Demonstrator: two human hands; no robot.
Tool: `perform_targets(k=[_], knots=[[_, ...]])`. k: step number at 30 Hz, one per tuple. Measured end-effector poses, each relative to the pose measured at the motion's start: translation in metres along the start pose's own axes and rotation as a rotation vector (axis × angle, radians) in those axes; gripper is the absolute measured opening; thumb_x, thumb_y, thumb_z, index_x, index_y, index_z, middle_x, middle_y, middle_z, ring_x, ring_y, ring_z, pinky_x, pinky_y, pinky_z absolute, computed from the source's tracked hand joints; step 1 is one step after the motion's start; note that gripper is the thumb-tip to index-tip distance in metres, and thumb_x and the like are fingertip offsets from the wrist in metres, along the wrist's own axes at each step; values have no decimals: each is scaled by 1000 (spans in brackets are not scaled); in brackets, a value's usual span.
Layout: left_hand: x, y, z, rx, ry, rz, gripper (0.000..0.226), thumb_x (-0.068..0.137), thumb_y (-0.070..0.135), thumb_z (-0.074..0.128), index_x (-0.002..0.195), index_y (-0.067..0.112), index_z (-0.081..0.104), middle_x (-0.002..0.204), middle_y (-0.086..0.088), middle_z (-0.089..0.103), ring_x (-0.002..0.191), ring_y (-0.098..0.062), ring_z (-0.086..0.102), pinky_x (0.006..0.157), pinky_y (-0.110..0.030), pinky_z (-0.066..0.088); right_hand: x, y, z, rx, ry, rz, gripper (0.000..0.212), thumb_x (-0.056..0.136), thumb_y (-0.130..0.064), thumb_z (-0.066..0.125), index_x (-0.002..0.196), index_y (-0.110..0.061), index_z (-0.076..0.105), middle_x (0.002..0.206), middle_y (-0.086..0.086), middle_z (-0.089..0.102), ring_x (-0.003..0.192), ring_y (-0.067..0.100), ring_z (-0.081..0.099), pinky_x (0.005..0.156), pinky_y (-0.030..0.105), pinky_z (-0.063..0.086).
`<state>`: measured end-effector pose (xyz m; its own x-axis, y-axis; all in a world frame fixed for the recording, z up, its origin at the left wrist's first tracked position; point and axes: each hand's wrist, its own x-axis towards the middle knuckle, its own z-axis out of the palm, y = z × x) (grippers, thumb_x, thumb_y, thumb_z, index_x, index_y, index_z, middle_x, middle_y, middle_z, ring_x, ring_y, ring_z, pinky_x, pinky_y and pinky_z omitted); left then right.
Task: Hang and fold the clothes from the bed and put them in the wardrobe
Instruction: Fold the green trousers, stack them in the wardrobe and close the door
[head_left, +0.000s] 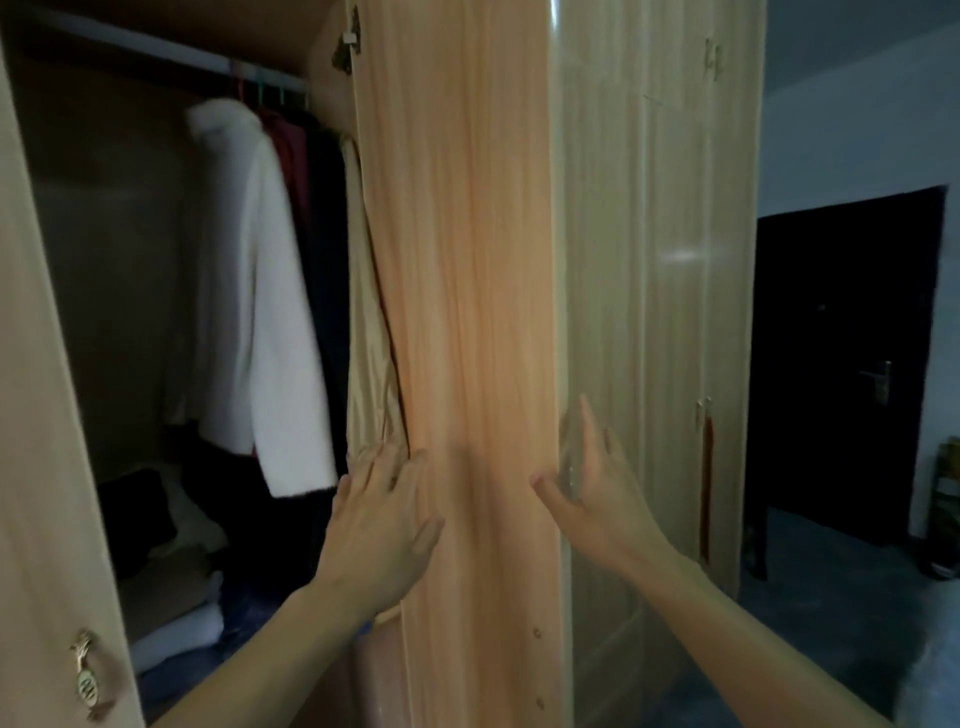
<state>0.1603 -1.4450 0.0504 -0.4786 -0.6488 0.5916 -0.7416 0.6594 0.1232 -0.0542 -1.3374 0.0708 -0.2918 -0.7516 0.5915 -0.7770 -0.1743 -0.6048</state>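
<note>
Left hand: the left hand (382, 525) lies flat on the open door (467, 260), low down, with its fingers straight. It holds nothing. The fingertips touch the bottom of the gold top (366, 338).
Right hand: the right hand (597, 493) is at the other edge of the same door. Its fingers are spread and straight, and the thumb rests on the door's front. It holds nothing.
Open door: it stands out from the wardrobe (104, 260), between the two hands.
Hanging clothes: they hang on hangers (260, 88) from the rail (156, 49) inside the wardrobe, bunched at its right end. From left to right they are a white fluffy coat (249, 312), a red piece (291, 161), a dark piece (324, 260) and the gold top, which is right beside the open door.
Folded clothes: a pile of folded clothes (171, 597) sits on the wardrobe's bottom, below the coat. There are brown, white and dark pieces in it.
Left door: another open door (41, 467) is at the left edge, with a gold handle (85, 670) low on it.
Other wardrobe doors: the closed doors (675, 312) are to the right of the hands.
Room: a dark room door (841, 364) is far off on the right.
</note>
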Motion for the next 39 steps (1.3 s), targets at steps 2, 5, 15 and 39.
perform_targets(k=[2,5,15,39], knots=[[-4,5,7,34,-27,-5,73,94,52,48,155,26,18,165,0,8,153,-21,3,121,-47,21,5,7,6,9,-51,20,97,94,-39,61,155,-26,-14,164,-4,4,150,14,10,119,31,14],[-4,9,5,76,-35,7,72,94,51,51,154,26,19,165,1,8,152,-19,2,121,-47,21,8,10,14,16,-56,53,92,95,-37,59,156,-21,-8,164,0,10,149,16,15,118,31,17],[-13,7,-4,37,-12,-10,71,94,46,54,154,25,23,162,3,14,151,-18,6,119,-49,23,2,3,16,25,-123,-26,83,97,-32,57,156,-24,0,157,0,26,136,18,41,112,42,39],[-101,-95,-54,273,-10,-255,83,95,27,58,159,23,5,166,5,-7,152,-16,-13,121,-36,-2,11,-116,167,211,-332,-528,82,90,-49,61,149,-54,5,162,-18,7,147,0,12,119,33,21]])
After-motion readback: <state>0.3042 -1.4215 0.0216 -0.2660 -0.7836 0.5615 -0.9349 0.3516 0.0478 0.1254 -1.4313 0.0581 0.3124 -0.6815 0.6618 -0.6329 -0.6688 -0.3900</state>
